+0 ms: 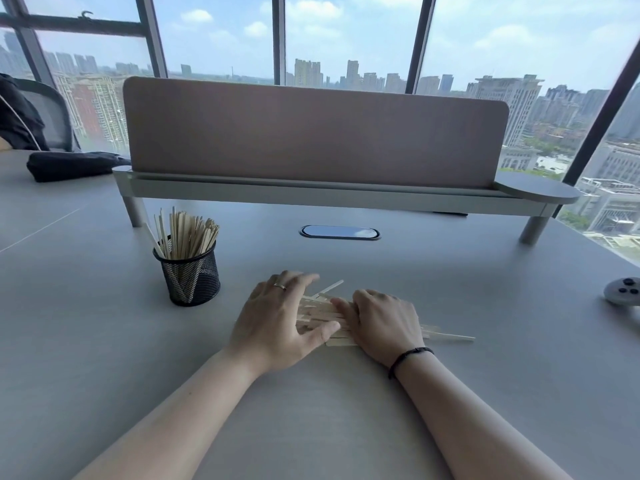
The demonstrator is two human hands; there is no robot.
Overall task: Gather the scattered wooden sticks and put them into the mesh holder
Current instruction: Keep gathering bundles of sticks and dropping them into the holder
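Both hands lie palm-down on a loose pile of sticks [320, 315] in the middle of the grey desk [450, 289], close together with the pile between and under them. The left hand [277, 317] has its fingers spread over the left part of the pile, thumb stretched along the near edge and almost meeting the right hand; a ring [280, 286] sits on one finger. The right hand [379, 323] presses on the right part with curled fingers, a dark band [408, 358] at its wrist. Neither hand is closed around the sticks — they rest on top, and whether any stick is pinched underneath cannot be told. A few sticks poke out past the hands: one slants away behind the fingers, others run out to the right along the desk. To the left and a little farther back stands the black mesh holder [188, 275], upright, apart from the pile, with many sticks in it fanning above the rim. Behind is a raised shelf [311, 192] with a pinkish screen [311, 129]; a grey controller [623, 294] lies at the right edge, a dark pouch [74, 164] at far left.
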